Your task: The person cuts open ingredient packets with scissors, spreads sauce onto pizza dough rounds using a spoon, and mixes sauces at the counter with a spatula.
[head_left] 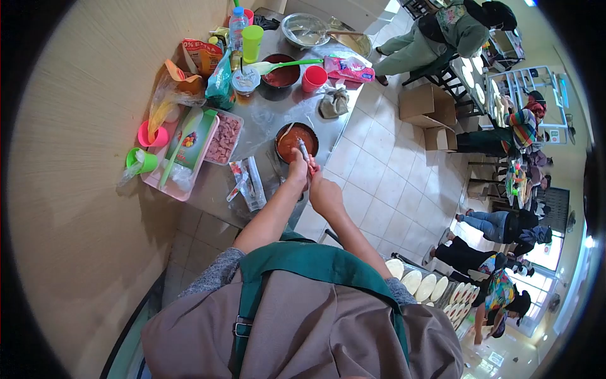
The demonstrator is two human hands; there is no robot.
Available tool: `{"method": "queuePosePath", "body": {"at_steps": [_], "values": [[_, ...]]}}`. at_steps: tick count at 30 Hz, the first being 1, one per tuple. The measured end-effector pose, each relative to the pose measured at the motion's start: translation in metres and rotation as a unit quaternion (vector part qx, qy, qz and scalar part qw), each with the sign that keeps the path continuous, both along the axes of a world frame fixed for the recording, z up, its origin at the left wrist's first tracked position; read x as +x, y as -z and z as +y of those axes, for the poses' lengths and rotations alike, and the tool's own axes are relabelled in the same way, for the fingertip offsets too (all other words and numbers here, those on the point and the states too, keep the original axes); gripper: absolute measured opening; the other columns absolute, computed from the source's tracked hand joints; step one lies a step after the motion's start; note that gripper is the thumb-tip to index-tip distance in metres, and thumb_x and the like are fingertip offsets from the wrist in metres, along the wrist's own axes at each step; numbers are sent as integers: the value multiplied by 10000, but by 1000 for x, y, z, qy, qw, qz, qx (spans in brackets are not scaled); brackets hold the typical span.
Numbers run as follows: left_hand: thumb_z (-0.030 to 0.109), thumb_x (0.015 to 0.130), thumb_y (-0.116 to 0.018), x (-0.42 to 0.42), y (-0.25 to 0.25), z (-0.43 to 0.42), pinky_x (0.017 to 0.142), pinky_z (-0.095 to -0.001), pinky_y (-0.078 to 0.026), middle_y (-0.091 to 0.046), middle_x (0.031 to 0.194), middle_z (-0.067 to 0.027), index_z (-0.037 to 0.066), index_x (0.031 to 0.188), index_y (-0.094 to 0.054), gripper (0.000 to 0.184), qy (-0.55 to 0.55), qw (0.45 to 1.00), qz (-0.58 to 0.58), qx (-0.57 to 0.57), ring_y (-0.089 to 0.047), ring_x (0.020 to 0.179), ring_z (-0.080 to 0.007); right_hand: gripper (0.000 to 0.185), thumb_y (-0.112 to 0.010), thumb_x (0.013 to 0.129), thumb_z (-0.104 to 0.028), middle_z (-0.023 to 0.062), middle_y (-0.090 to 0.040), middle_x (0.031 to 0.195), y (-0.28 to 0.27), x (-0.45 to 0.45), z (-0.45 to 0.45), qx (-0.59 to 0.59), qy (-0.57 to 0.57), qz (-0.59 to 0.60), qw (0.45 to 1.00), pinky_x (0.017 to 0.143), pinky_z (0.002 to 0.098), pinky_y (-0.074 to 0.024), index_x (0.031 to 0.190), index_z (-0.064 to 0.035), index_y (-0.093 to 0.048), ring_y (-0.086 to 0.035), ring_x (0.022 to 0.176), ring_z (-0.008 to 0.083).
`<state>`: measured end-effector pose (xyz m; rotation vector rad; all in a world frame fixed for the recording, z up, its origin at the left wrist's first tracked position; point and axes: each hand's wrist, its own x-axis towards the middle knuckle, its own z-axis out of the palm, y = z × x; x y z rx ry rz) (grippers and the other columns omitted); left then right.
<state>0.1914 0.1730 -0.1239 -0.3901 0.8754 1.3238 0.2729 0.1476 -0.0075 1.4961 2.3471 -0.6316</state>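
Both my hands meet at the near edge of a dark round pan [291, 143] of red sauce. My left hand [298, 167] is closed around a slim whitish tool [303, 150] whose tip points at the sauce. Beside it, my right hand [326, 194] is closed on something red, perhaps the handle of the same tool; the fingers hide most of it. A light utensil [286, 132] leans inside the pan's far left side. On the metal table [259, 117], left of the pan, is a clear box of pink diced meat [223, 138]. A plastic packet [248, 184] lies left of my wrists.
Farther back are a second sauce bowl [282, 76], a red cup [314, 78], a green cup [252, 43], a bottle [238, 26] and a glass bowl [305, 30]. A pink tray [173, 187] stands left. Several people work at right, near a cardboard box [424, 107] and dough rounds [411, 282].
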Motion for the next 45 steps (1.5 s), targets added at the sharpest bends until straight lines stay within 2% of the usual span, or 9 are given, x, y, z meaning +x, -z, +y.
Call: {"method": "queuePosePath", "body": {"at_steps": [5,8,15,20,28,30,33,40,45], "values": [[506,965,-447,-7,4,0,559,-305,-462,-411,601,43,112,881,-461,402,30,998,25,42,-411,504,-94,279,-490,908,-200,184,-671,838,-13,-3,1,-129,109,89,982,638,417,-539,1102,-3,-528,-674,734,300],[440,999,-413,-13,2,0,559,-296,-454,-396,620,61,130,917,-451,323,1,999,-24,37,-395,508,-84,276,-506,952,-335,30,-605,878,-20,10,17,-458,382,355,720,609,297,-495,1064,-84,-528,-593,741,155],[459,992,-413,-14,13,-4,576,-295,-464,-434,690,35,133,949,-434,330,60,989,-48,129,-455,597,-95,81,-499,956,-171,-21,-488,669,22,25,22,-564,381,454,575,448,203,-304,918,-99,-502,-395,527,57],[440,1000,-413,-9,-55,-12,552,-246,-448,-564,790,10,98,1000,-484,349,108,992,-37,49,-486,616,-108,59,-470,917,-152,-22,-447,609,39,20,26,-476,432,453,618,409,196,-254,898,-100,-488,-375,479,52],[383,1017,-390,-2,2,-36,753,-313,-508,-639,913,-69,24,1052,-561,399,197,966,76,152,-637,803,-178,157,-456,894,-207,-10,-449,585,29,20,49,-519,422,378,640,362,225,-246,759,-129,-444,-379,427,69],[387,1017,-389,6,-28,-32,722,-305,-504,-622,864,-57,22,1014,-558,402,132,981,62,130,-632,759,-173,203,-454,897,-214,-17,-429,555,41,18,42,-419,344,335,771,354,234,-230,713,-132,-431,-349,402,69],[381,1018,-385,27,-7,-22,702,-318,-509,-621,827,-66,21,939,-561,409,31,982,161,94,-632,721,-178,306,-423,862,-128,153,-642,819,48,14,39,-269,262,226,899,532,350,-453,940,65,-648,-617,717,227],[277,1005,-423,11,3,0,595,-319,-488,-547,683,-49,44,858,-545,301,22,985,168,39,-534,561,-159,392,-369,880,-134,180,-664,990,65,8,26,-197,340,305,867,645,344,-492,1086,68,-633,-646,802,243],[177,977,-407,-3,-22,15,451,-292,-396,-456,614,-3,99,867,-478,153,-39,998,-44,-19,-422,472,-133,211,-412,858,-137,6,-501,606,47,8,20,-203,343,331,855,421,265,-318,786,-29,-578,-428,476,99]]}}
